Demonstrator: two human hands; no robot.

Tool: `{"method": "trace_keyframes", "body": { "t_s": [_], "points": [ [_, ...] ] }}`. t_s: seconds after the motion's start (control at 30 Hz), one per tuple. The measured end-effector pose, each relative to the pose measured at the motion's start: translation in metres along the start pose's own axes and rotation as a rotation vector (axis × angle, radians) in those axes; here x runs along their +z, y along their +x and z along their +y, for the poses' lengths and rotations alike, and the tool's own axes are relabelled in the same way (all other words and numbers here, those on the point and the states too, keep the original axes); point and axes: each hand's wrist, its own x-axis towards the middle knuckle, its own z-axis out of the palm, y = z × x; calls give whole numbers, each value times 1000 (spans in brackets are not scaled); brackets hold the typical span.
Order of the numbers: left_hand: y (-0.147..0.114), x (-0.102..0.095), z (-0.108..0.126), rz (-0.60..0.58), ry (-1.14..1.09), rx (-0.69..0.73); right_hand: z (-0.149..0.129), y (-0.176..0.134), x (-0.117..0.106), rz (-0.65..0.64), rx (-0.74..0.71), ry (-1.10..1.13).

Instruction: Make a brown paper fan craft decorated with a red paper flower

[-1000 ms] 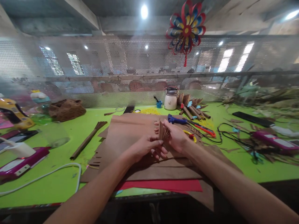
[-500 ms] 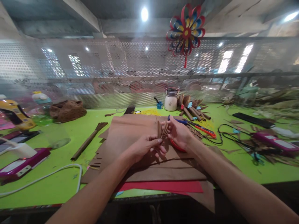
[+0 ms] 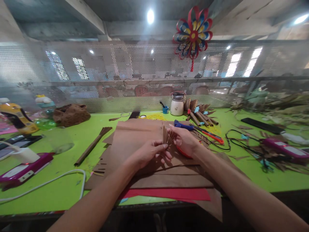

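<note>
A small pleated brown paper fan (image 3: pixel 167 135) is held above the stack of brown paper (image 3: pixel 135 138). My left hand (image 3: pixel 152 153) pinches its gathered lower end between thumb and fingers. From the right, my right hand (image 3: pixel 185 140) has its thumb and fingertips closed at the fan's right edge, on the spread folds. Beneath my right hand a red curved piece (image 3: pixel 183 151) shows in part; its kind is hidden. Just beyond that hand lies a blue-handled tool (image 3: pixel 183 125), beside a red-and-black cutter (image 3: pixel 213 137).
A rolled brown paper stick with a fringed end (image 3: pixel 93 146) lies left. Several similar rolls (image 3: pixel 199 116) are piled behind, beside a white jar (image 3: pixel 177 106). Purple power strips (image 3: pixel 26 170) flank both sides. Red paper (image 3: pixel 166 193) pokes out at the table's front edge.
My right hand's fingers have drawn in and closed against the fan's right side, its folds shifting slightly. My left hand keeps its pinch. The whole view has shifted very little.
</note>
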Motion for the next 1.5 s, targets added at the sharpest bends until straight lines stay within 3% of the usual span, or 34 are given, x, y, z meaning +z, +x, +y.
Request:
{"method": "trace_keyframes", "body": {
  "t_s": [0.43, 0.67, 0.8, 1.1, 1.33, 1.5],
  "points": [
    [0, -2, -1, -58, -63, 52, 6, -4, -1, -58, 67, -197],
    [-1, -3, -2, -70, -74, 59, 11, 1, -7, 46, 63, -281],
    [-1, -4, -4, -59, -61, 66, 15, 3, -5, 32, 92, -219],
    [1, -4, -6, 50, -14, 94, 19, 2, 1, 22, 72, -174],
    [3, -8, 0, 374, -96, 216, 16, 9, -3, 119, 86, -226],
    [3, -6, -7, 382, -159, 182, -3, 32, -7, 129, 102, -446]
  ]
}}
